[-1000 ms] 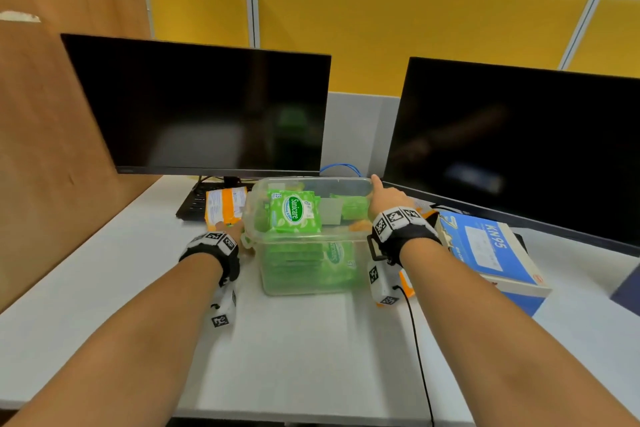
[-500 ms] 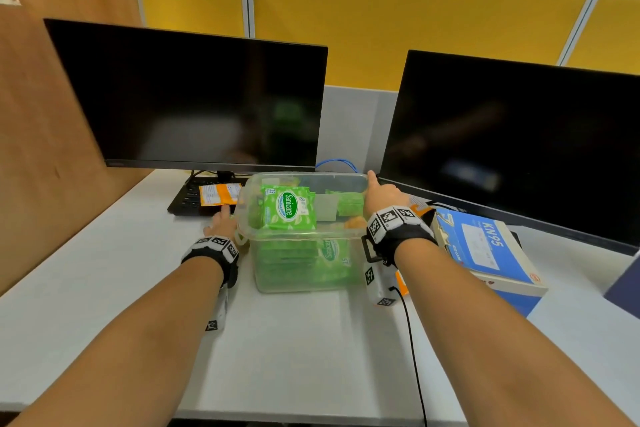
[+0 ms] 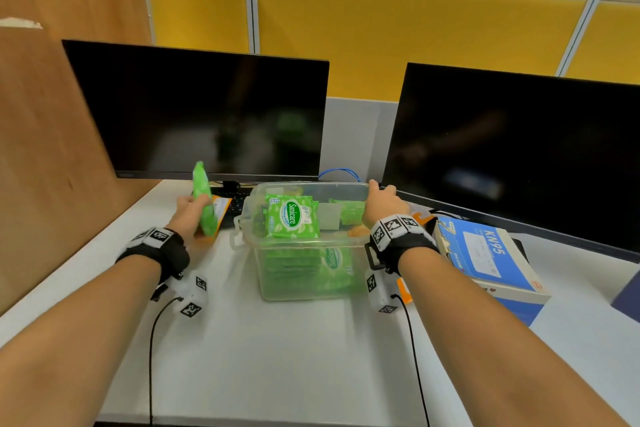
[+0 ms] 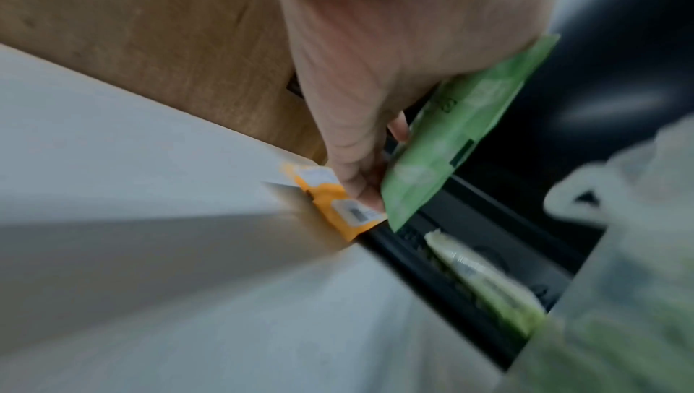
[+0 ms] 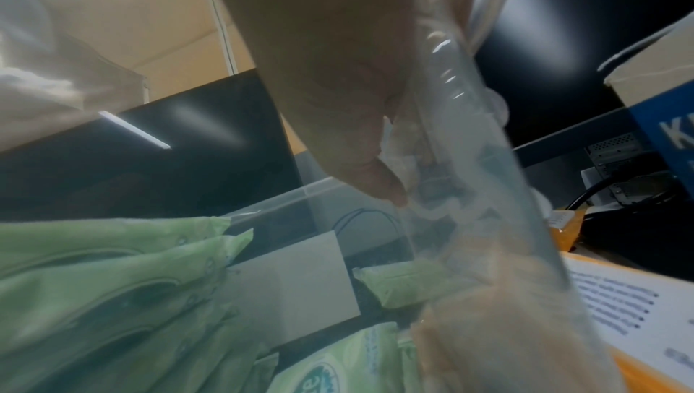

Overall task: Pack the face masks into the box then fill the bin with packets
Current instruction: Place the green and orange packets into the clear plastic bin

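Observation:
A clear plastic bin (image 3: 349, 295) stands mid-desk, stacked with green Sanicare packets (image 3: 291, 217). My left hand (image 3: 188, 215) is just left of the bin and grips one green packet (image 3: 202, 199) upright, off the desk. In the left wrist view this green packet (image 4: 450, 132) is pinched between thumb and fingers of the left hand (image 4: 375, 73). My right hand (image 3: 381, 203) grips the bin's right rim. The right wrist view shows its thumb (image 5: 375, 174) inside the bin wall (image 5: 469, 147), fingers blurred behind the plastic. A blue KN95 mask box (image 3: 485, 253) lies shut to the right.
An orange packet (image 3: 221, 208) lies on a black keyboard (image 3: 235, 204) behind my left hand. Two dark monitors (image 3: 207, 114) stand at the back, a wooden panel (image 3: 41, 132) on the left. Orange papers (image 5: 619, 310) lie between bin and box. Bare white desk (image 3: 277, 357) lies nearer me.
My left hand, low beside the orange packet before, has come up holding a green packet on edge. The right hand has stayed on the bin's rim.

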The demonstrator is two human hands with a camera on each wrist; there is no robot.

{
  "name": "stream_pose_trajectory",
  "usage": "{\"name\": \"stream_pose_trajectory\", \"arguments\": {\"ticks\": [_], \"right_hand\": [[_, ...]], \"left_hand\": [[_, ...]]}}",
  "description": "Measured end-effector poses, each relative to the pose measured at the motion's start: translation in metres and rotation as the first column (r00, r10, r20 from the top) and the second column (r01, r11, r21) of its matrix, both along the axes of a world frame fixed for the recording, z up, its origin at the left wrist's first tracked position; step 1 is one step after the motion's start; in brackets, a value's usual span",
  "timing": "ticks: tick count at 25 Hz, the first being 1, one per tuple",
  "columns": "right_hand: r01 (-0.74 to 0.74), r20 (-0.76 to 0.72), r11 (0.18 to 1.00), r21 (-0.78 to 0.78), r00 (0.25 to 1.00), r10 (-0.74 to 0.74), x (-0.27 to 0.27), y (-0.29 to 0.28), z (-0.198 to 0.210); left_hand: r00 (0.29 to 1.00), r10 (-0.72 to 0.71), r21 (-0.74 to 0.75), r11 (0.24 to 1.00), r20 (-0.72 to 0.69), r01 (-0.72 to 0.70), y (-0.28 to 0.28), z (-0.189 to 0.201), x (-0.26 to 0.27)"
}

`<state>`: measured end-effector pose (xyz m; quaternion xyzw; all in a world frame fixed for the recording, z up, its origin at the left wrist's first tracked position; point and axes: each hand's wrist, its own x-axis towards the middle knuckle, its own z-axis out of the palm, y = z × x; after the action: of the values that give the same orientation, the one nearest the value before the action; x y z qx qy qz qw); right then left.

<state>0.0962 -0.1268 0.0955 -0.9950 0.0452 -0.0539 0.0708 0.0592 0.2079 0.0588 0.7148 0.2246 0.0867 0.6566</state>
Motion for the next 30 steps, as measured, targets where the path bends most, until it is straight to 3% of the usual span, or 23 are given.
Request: {"name": "stream_pose_trajectory", "arguments": {"ticks": [2, 5, 9, 10, 12, 14, 16, 18, 19, 20, 21, 22, 24, 25, 27, 28, 30], "right_hand": [[0.029, 0.003, 0.988, 0.154, 1.0, -0.03, -0.002, -0.002, 0.006], [-0.039, 0.105, 0.936, 0.351, 0.994, 0.002, -0.003, -0.007, 0.012], [-0.357, 0.366, 0.916, 0.184, 0.89, 0.273, -0.015, 0.0, 0.01], [-0.389, 0.408, 0.909, 0.146, 0.861, 0.303, -0.018, 0.002, 0.01], [-0.429, 0.394, 0.872, 0.236, 0.862, 0.318, -0.023, 0.003, 0.011], [-0.461, 0.313, 0.785, 0.413, 0.882, 0.354, -0.028, 0.004, 0.013], [-0.405, 0.203, 0.636, 0.657, 0.907, 0.368, -0.029, 0.006, 0.016], [-0.228, 0.067, 0.4, 0.888, 0.924, 0.376, -0.028, 0.008, 0.019], [-0.17, 0.041, 0.322, 0.931, 0.928, 0.37, -0.025, 0.007, 0.018], [-0.172, 0.058, 0.295, 0.94, 0.932, 0.358, -0.023, 0.007, 0.017], [-0.214, 0.102, 0.311, 0.926, 0.935, 0.34, -0.019, 0.007, 0.015], [-0.26, 0.144, 0.355, 0.898, 0.936, 0.321, -0.017, 0.008, 0.014], [-0.26, 0.137, 0.492, 0.831, 0.952, 0.272, -0.013, 0.009, 0.011], [-0.221, 0.081, 0.547, 0.808, 0.96, 0.268, -0.011, 0.009, 0.011], [-0.133, -0.089, 0.631, 0.765, 0.947, 0.308, -0.009, 0.01, 0.01], [-0.125, -0.18, 0.713, 0.69, 0.924, 0.337, -0.009, 0.011, 0.011], [-0.191, -0.355, 0.898, 0.396, 0.87, 0.341, -0.007, 0.011, 0.006]], "left_hand": [[0.985, 0.039, -0.152, 0.988, 0.168, -0.014, -0.005, 0.027, -0.006], [0.946, -0.047, -0.268, 0.953, 0.321, 0.138, -0.035, 0.063, -0.002], [0.93, -0.198, -0.324, 0.898, 0.31, 0.299, -0.097, 0.086, -0.001], [0.929, -0.238, -0.285, 0.904, 0.283, 0.318, -0.11, 0.083, -0.003], [0.909, -0.354, 0.031, 0.934, 0.219, 0.357, -0.127, 0.066, -0.002], [0.868, -0.464, 0.291, 0.867, 0.179, 0.404, -0.137, 0.052, -0.002], [0.824, -0.54, 0.44, 0.79, 0.171, 0.426, -0.143, 0.044, -0.002], [0.813, -0.557, 0.562, 0.733, 0.171, 0.384, -0.146, 0.041, 0.001], [0.825, -0.535, 0.587, 0.732, 0.181, 0.346, -0.146, 0.038, 0.004], [0.84, -0.512, 0.609, 0.728, 0.179, 0.314, -0.147, 0.039, 0.003], [0.858, -0.494, 0.659, 0.693, 0.138, 0.293, -0.146, 0.036, 0.006], [0.869, -0.492, 0.749, 0.592, 0.045, 0.296, -0.144, 0.034, 0.009], [0.868, -0.442, 0.884, 0.279, -0.228, 0.374, -0.143, 0.029, 0.011], [0.862, -0.398, 0.89, 0.192, -0.314, 0.413, -0.143, 0.03, 0.011], [0.853, -0.343, 0.867, 0.169, -0.394, 0.469, -0.144, 0.031, 0.008], [0.851, -0.34, 0.862, 0.174, -0.402, 0.476, -0.145, 0.032, 0.006], [0.848, -0.337, 0.86, 0.168, -0.409, 0.481, -0.147, 0.034, 0.003]]}}
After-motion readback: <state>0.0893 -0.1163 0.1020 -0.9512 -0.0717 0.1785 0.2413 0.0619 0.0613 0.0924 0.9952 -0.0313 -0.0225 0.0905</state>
